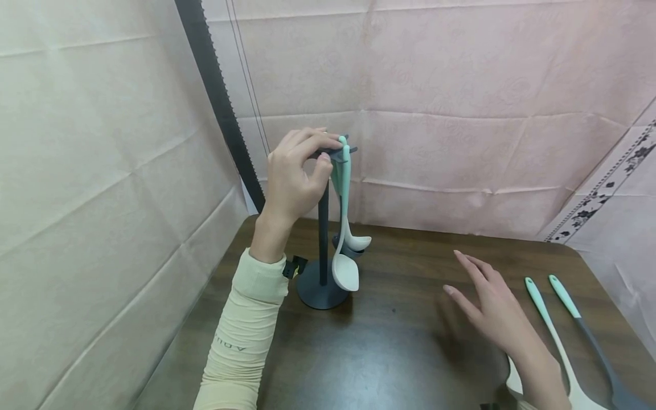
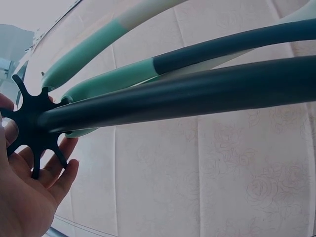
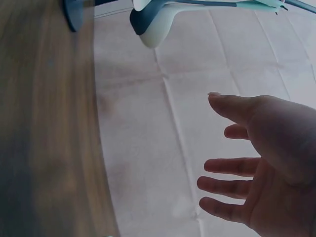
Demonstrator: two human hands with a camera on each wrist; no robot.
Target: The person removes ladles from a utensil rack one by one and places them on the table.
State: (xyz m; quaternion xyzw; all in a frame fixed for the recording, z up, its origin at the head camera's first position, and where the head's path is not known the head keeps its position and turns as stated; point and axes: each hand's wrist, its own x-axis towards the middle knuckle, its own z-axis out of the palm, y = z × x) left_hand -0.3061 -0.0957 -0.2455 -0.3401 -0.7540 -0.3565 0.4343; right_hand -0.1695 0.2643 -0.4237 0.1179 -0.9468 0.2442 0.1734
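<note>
A dark utensil stand (image 1: 323, 239) with a round base and a hooked top (image 2: 32, 116) stands on the table. My left hand (image 1: 297, 176) holds that top, fingers over it and thumb at the near side. From the right-side hooks hang a white ladle-like utensil (image 1: 345, 273) with a green handle, another white one (image 1: 360, 243) behind it, and a dark grey one (image 1: 351, 250) partly hidden between them. My right hand (image 1: 494, 310) hovers over the table to the right, fingers extended and apart, holding nothing. In the right wrist view its palm (image 3: 281, 197) is bare.
On the right of the brown table (image 1: 400, 353) lie a white utensil (image 1: 553, 330) and a dark grey one (image 1: 594, 341), both green-handled. Another white piece (image 1: 514, 378) is partly hidden by the right forearm. Pale cloth (image 1: 435, 148) hangs behind and at the left.
</note>
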